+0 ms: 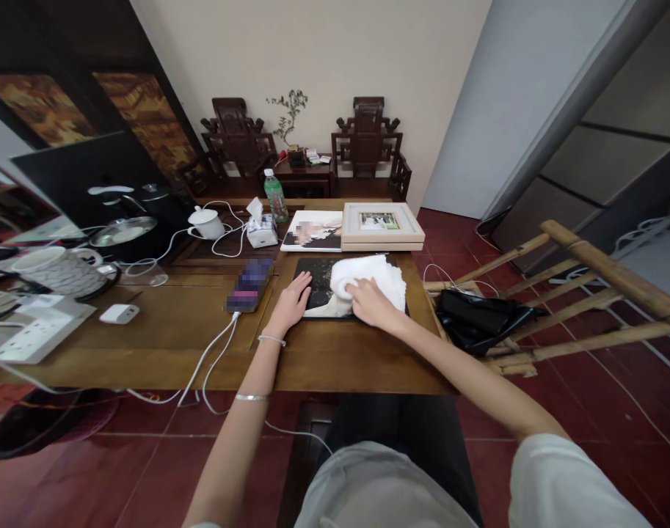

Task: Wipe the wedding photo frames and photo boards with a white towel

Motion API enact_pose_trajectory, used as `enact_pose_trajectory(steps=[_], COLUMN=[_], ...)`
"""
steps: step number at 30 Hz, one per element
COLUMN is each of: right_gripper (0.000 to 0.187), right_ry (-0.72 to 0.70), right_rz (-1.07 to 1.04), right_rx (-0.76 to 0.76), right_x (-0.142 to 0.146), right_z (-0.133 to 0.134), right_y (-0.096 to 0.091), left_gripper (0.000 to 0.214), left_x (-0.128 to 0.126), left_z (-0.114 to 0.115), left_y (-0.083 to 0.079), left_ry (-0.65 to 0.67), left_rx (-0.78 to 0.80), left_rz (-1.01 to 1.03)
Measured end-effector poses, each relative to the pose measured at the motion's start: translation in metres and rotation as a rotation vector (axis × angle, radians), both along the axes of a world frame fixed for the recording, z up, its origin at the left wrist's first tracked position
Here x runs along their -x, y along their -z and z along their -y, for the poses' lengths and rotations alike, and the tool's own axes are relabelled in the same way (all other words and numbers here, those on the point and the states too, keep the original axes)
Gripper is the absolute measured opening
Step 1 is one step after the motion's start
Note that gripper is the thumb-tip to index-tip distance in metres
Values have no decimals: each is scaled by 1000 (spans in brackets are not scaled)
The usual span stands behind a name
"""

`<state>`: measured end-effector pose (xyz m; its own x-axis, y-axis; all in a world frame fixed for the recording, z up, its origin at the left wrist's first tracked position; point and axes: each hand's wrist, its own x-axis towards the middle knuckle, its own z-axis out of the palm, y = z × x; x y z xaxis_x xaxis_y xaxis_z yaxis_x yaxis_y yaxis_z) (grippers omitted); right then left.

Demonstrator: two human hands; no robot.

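Observation:
A flat dark picture panel (321,280) with a pale shape along its lower part lies on the wooden table before me. My left hand (292,302) rests on its left edge, fingers stretched out and holding nothing. In my right hand (370,302) is a folded white cloth (387,275), pressed against the panel and hiding much of its right half. The fingers of that hand are bent over the cloth's near edge. Just left of my left hand lies a phone (250,286) with a white cable plugged into it.
Behind the panel are a flat picture print (312,229) and a framed photo (383,227). A tissue box (262,230), green bottle (276,196) and lidded white cup (205,223) stand further left. A power strip (34,334) trails cables. A bamboo chair (588,264) is at right.

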<state>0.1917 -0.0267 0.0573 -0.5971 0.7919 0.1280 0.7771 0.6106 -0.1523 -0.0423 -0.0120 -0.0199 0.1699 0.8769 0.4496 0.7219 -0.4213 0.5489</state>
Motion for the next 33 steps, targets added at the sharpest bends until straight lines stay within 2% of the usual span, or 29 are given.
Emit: enact_pose_trajectory(steps=[4,7,11,17,20,23,27,30,33], right_gripper=[36,32,29,27,28,31,36,34,29], right_ry=[-150,-221,-126,28,78,94,5,-190,-398], right_rz=[-6,-23,-28,-60,-51,-23,-13,-10,-10], right_rx=[49,83,133,72,37,21,-1,-25,-9], right_x=[0,-5,-23,-44,-35,-10,33,56,63], right_z=[58,75,56,-12,-42,-57,-48,-26,-3], right_y=[0,-4,-7,-7,-8,-6,1,6,4], left_gripper=[42,42,41,42,42,44,50,56,59], left_x=[-1,-1,0,1,0,-2,-4,-2,1], left_z=[1,2,1,-1,-1,1,5,6,4], left_y=[-2,-2,-1,1,1,-3,-12,-15,-13], left_ry=[-3,-6,-4,6,6,5,0,-19,-26], left_rx=[-1,-3,3,5,5,17,26,4,-26], left_rz=[-12,-8,-9,1,7,25,224,483,590])
